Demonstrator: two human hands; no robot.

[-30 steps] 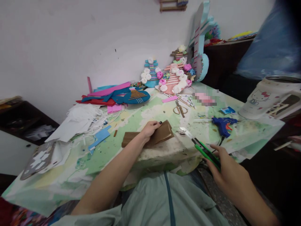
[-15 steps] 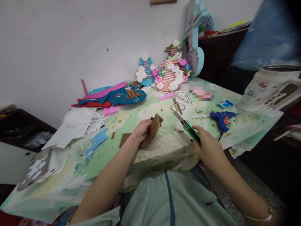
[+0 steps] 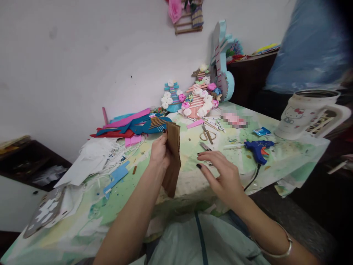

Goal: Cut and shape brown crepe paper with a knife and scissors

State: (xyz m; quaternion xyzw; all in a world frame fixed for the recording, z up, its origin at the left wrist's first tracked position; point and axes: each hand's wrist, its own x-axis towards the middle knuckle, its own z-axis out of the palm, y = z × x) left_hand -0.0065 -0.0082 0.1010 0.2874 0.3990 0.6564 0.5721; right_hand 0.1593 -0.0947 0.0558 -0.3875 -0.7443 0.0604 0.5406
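One piece of brown cardboard stands between the hands, its long axis nearly vertical, gripped by the nearer left hand, while the right hand, open with fingers spread, hangs apart to its right, beside the cutter blade.

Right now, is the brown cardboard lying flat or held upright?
Upright: the left hand grips the cardboard with its broad face steep; whether it touches the table is unclear.

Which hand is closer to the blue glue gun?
Right. The right hand is just left of the glue gun, a bit nearer the person. The left hand is much farther to its left, holding brown cardboard.
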